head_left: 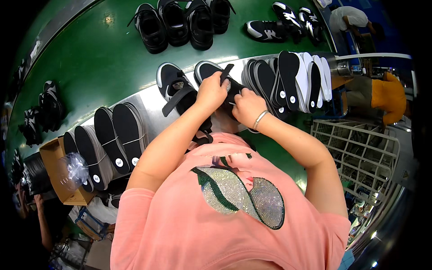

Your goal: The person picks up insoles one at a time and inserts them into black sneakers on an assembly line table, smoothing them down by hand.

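Note:
A black shoe with a grey toe (206, 68) lies on the metal ledge before me, partly covered by my hands. My left hand (211, 93) is closed at its upper, fingers pinching by the raised black strap (227, 73). My right hand (248, 107) is closed on the collar side of the same shoe; its fingertips are partly hidden. Just left of it rests a second black and grey shoe (170, 77), its loose strap (176, 101) hanging out to the left. To the right of my right hand stand stacks of black insoles (263, 81).
White insoles (306, 67) lie at the right. Tied insole bundles (105, 139) and a cardboard box (56, 168) with clear plastic are at the left. Several finished-looking shoes (175, 22) stand on the green belt (103, 54). A white wire rack (360, 148) and other people (389, 99) are farther right.

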Action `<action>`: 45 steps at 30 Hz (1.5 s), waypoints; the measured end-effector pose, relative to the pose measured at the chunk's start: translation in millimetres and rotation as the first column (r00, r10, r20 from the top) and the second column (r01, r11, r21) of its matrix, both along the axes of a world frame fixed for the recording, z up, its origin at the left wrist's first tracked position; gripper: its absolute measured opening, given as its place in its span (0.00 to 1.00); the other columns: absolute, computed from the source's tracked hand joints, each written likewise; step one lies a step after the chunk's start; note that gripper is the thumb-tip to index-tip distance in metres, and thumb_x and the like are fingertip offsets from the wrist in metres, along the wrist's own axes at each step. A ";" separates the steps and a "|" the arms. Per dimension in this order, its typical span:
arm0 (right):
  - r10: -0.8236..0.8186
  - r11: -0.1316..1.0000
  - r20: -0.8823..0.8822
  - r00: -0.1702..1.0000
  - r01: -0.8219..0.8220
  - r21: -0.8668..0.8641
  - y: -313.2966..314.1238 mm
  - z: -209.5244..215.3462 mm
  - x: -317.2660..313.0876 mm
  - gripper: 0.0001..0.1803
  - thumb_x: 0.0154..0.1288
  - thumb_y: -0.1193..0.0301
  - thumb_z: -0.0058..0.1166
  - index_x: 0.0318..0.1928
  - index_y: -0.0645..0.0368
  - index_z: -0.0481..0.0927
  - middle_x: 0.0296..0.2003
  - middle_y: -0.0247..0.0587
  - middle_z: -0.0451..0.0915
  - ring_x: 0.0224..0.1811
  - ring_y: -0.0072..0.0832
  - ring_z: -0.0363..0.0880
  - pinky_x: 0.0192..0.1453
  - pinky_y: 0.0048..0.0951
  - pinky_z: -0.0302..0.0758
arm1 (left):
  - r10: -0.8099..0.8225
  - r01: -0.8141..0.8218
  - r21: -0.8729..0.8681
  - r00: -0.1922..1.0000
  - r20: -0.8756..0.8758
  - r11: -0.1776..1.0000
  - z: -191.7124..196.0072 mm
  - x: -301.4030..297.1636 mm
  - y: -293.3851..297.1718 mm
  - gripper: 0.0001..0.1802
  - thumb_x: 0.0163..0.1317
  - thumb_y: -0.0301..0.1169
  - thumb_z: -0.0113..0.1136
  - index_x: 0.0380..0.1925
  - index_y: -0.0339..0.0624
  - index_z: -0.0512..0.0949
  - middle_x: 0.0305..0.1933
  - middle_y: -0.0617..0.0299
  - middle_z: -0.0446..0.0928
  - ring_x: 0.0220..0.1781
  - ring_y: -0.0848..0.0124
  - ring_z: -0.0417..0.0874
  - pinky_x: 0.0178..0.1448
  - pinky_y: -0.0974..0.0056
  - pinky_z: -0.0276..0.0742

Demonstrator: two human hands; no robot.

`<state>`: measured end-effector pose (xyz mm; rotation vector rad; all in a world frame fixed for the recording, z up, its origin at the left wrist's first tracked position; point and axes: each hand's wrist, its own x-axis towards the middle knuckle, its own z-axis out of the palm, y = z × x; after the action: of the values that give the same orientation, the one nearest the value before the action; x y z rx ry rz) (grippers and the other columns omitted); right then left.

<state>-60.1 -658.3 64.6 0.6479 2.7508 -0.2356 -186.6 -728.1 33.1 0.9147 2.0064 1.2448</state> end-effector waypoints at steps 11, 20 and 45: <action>0.158 0.986 0.185 0.970 -0.164 0.019 -2.1 37.8 -1.5 0.07 0.49 0.72 0.49 0.29 0.59 0.78 0.32 0.47 0.75 0.36 0.37 0.76 0.38 0.34 0.75 | 0.080 -0.080 -0.024 0.997 -0.010 0.996 -11.2 3.9 5.0 0.11 0.55 0.33 0.51 0.32 0.35 0.72 0.27 0.43 0.75 0.34 0.46 0.75 0.39 0.50 0.69; 0.238 0.969 0.499 0.834 -0.165 -0.186 20.3 -22.4 -36.3 0.14 0.47 0.74 0.50 0.38 0.63 0.79 0.39 0.54 0.77 0.41 0.41 0.77 0.44 0.33 0.74 | 0.077 -0.079 0.033 0.996 0.036 0.996 -18.0 3.8 3.3 0.11 0.56 0.33 0.51 0.32 0.35 0.72 0.27 0.43 0.74 0.34 0.45 0.74 0.39 0.50 0.68; -0.727 -0.121 0.340 0.597 0.375 -0.919 30.0 -19.6 -3.3 0.20 0.54 0.63 0.54 0.40 0.68 0.73 0.32 0.47 0.77 0.35 0.30 0.77 0.43 0.28 0.72 | 0.022 -0.019 0.078 0.999 -0.045 0.997 -11.4 9.8 -2.0 0.11 0.55 0.35 0.51 0.34 0.40 0.71 0.25 0.43 0.75 0.32 0.46 0.75 0.35 0.49 0.69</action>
<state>-63.4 -628.3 45.0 1.3529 1.4949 -2.2344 -176.8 -730.1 21.7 0.9700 2.0196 1.3329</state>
